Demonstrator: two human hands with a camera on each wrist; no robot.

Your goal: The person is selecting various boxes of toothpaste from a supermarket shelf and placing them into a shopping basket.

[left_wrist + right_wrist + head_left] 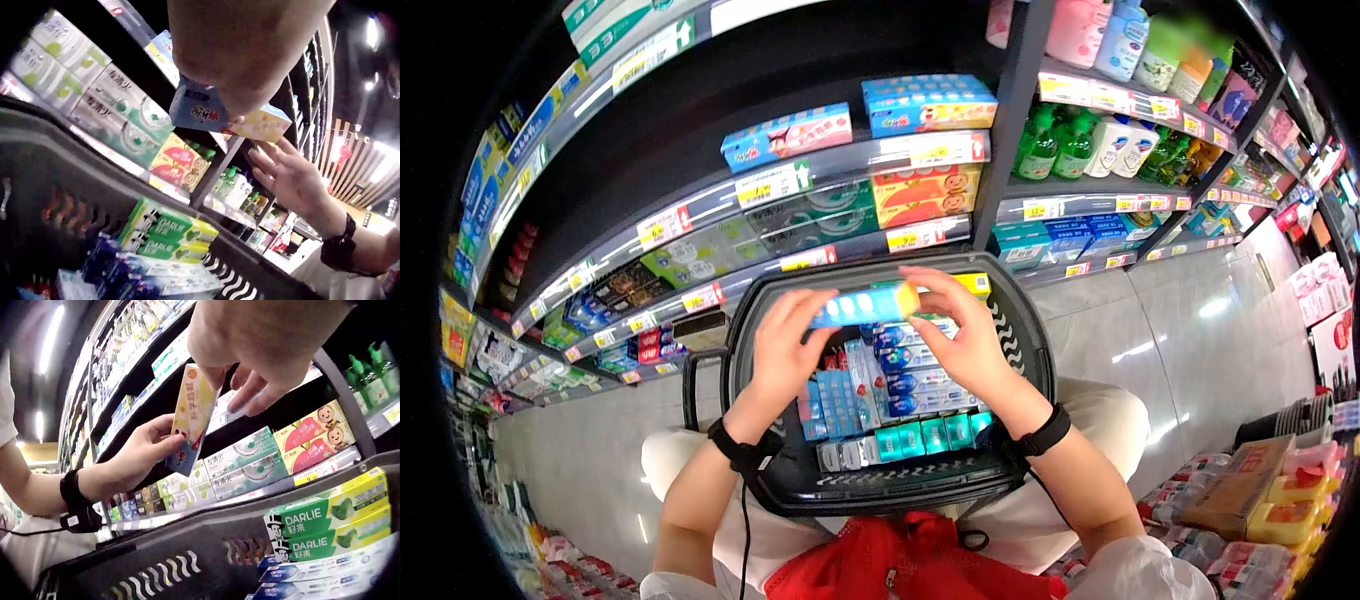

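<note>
A blue-and-yellow toothpaste box (862, 306) is held above the shopping basket (745, 400), between both hands. My left hand (785, 335) grips its blue end, thumb on the near side. At the yellow end is my right hand (960, 325), with thumb and forefinger pinching it and the other fingers loosely bent. In the right wrist view the box (190, 415) stands tilted, its printed yellow face showing. Below lie rows of toothpaste boxes: blue-and-white ones (915, 385), teal ones (910, 438), and green-and-yellow DARLIE boxes (331, 519).
Shelves rise in front; two blue boxes, one with pink (790, 137) and one with yellow (930, 105), sit on an upper shelf. Green pump bottles (1055, 142) stand to the right. The basket sits between the person's knees on a tiled floor (1120, 330); a cardboard box (1235, 485) is at lower right.
</note>
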